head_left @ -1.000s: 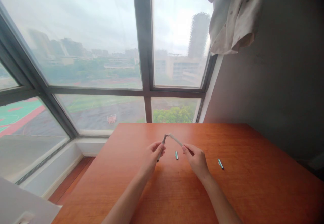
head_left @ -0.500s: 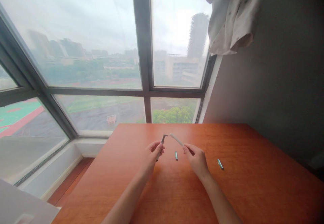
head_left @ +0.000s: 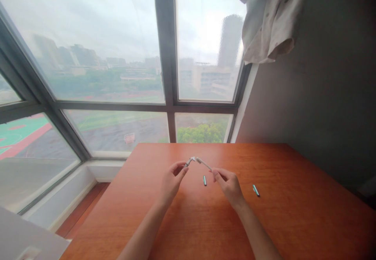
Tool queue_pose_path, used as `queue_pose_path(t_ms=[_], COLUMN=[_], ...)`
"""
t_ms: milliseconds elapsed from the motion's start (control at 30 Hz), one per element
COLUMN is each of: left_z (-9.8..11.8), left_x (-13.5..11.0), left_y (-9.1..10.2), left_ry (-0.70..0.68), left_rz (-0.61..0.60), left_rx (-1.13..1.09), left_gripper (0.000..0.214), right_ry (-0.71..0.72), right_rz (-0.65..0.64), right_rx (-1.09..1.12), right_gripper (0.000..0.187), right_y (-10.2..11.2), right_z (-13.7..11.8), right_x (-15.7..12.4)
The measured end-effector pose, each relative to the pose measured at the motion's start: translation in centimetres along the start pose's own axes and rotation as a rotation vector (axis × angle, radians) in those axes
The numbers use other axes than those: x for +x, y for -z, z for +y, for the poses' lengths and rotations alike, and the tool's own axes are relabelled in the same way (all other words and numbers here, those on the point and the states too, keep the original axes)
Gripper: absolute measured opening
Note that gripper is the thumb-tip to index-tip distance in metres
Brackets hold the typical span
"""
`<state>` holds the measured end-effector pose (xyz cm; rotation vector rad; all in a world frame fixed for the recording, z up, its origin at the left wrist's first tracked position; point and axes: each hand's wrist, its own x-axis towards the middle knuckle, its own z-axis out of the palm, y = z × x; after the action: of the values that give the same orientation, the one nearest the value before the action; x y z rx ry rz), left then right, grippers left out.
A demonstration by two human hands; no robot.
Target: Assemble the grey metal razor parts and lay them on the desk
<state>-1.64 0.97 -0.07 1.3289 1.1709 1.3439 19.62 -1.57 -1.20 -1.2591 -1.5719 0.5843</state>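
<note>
A slim razor handle (head_left: 189, 161) is pinched between the thumb and fingers of my left hand (head_left: 173, 180), its silvery end pointing up and right. My right hand (head_left: 227, 185) is closed on the handle of a pale toothbrush (head_left: 205, 164), whose head angles up to the left. The bristles and the razor end meet or nearly meet above the table; whether they touch I cannot tell. On the wood between my hands lies a small green and black razor head (head_left: 205, 180). A similar razor head (head_left: 255, 190) rests farther right.
Both hands are above a reddish-brown wooden table (head_left: 293, 220). Large windows with a grey frame (head_left: 167, 71) rise behind it. A pale cloth (head_left: 268, 24) hangs at the upper right beside a grey wall (head_left: 293, 107). A white surface (head_left: 29, 232) stands at the lower left.
My left hand has tilted the razor handle, so its end now leans farther right. The toothbrush has turned to show its bristles, close to the razor end. Both razor heads lie where they were.
</note>
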Motion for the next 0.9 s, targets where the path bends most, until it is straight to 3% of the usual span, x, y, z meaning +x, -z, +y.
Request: queue_pose_path(t_ms=[267,533,900], left_z=[0.04,0.61,0.30], left_x=[0.13,0.02,0.10], left_y=[0.40,0.41,0.63], left_ry=[-0.032,-0.030,-0.175], left_rz=[-0.068,-0.029,-0.082], left_rx=[0.020,0.031,0.223], left_gripper=[0.025,0.024,0.015], right_ry=[0.063,0.030,0.046], right_rz=[0.025,0.020,0.018], right_rx=[-0.069,-0.072,-0.079], right_gripper=[0.041,0.043,0.037], right_y=[0.42,0.50,0.82], right_z=[0.30,0.38,0.67], right_x=[0.28,0.16,0.36])
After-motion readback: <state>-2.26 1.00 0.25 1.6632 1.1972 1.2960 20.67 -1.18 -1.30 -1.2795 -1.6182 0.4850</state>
